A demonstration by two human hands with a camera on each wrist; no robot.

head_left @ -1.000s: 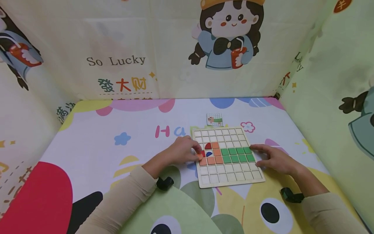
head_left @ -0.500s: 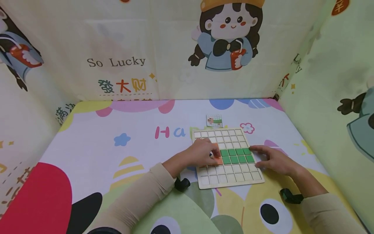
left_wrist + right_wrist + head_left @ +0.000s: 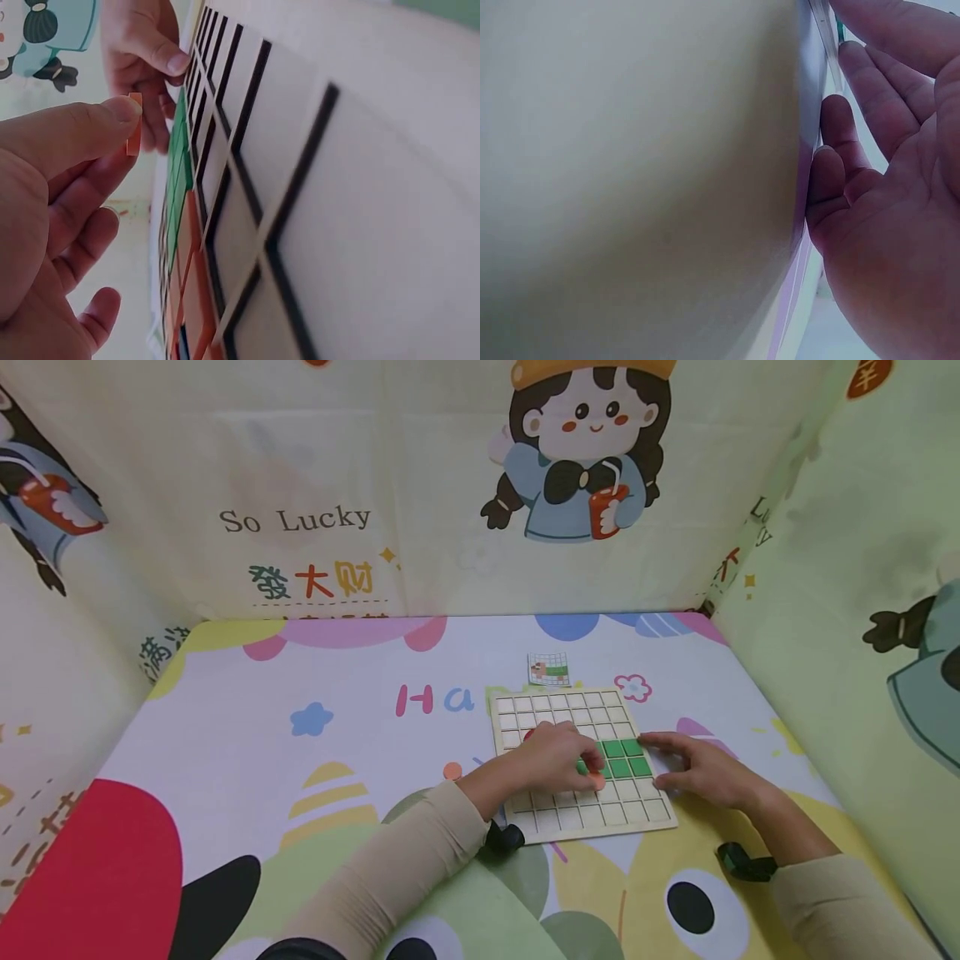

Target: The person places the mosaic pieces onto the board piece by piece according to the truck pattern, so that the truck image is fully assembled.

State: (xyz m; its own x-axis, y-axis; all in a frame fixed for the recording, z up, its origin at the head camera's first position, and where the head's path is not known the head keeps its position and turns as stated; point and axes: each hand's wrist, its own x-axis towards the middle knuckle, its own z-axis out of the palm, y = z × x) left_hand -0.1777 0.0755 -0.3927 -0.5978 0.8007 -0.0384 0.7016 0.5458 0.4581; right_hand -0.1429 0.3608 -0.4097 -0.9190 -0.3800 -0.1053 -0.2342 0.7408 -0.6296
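My left hand (image 3: 551,760) is over the wooden grid board (image 3: 600,831), pinching a small orange piece (image 3: 134,142) between thumb and fingertips. The left wrist view shows this piece edge-on and apart from the board. Two rows of green tiles (image 3: 624,757) fill cells at the right. Orange tiles (image 3: 196,307) sit in cells beyond them, and part of a red piece (image 3: 528,734) shows; my left hand hides most of these in the head view. At the board's right edge, my right hand (image 3: 708,772) touches the rim with thumb and index finger, its fingers relaxed.
Behind the board lies a small picture card (image 3: 549,669) with a gridded design. Left of the board is a round orange spot (image 3: 452,771); I cannot tell if it is a piece or print. A patterned cloth (image 3: 225,710) covers the table, with printed curtains around.
My left hand has moved right across the board, from its left edge to over the green tiles, with the orange piece in its fingers. My right hand has stayed at the right edge.
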